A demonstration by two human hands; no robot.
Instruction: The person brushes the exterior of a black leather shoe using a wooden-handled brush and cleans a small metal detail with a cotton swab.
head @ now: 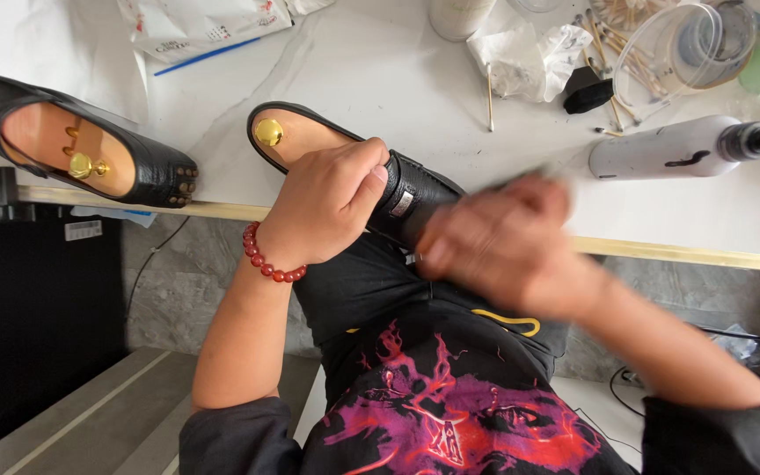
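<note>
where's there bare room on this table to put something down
Bare white table lies between the held shoe and the paper sheets. The far right is crowded: wooden sticks, plastic cup, white bottle.

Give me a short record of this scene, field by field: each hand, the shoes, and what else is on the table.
left hand: grips the black loafer around its middle
right hand: blurred, at the toe end of the same shoe
second black loafer: lies on the white table, wooden shoe tree inside
wrist: red bead bracelet on the left
also there: white bottle on its side, cotton swabs, blue pen
</note>
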